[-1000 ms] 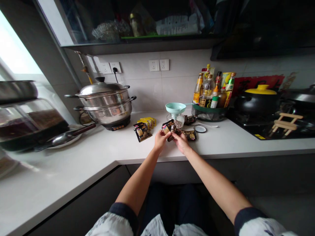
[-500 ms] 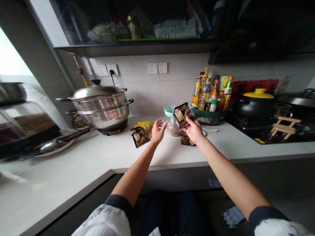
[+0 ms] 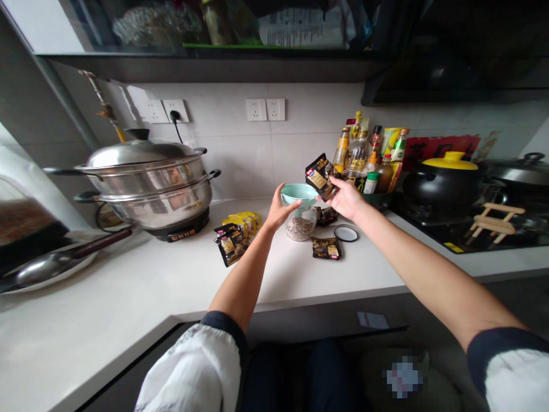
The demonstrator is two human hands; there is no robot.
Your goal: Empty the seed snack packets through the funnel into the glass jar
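Observation:
My left hand grips the near left rim of a mint-green funnel, thumb in front and fingers behind. The funnel sits over the mouth of a clear jar part filled with small greyish pieces. In my right hand is a black and gold packet, tilted, just above the funnel's right side. Whether that packet is torn open I cannot tell. Right of the jar lie another black packet and a round dark-rimmed lid. Black packets and yellow packets lie left of my left hand.
A steel steamer stands on an electric base at the left, with a ladle nearer me. Sauce bottles crowd a tray behind my right hand. Rightward are a black pot with a yellow lid and a small wooden stool-shaped stand.
My left hand has moved right and taken hold of the funnel rim. The packet in my right hand has tilted more beside the funnel. The whole view has shifted slightly.

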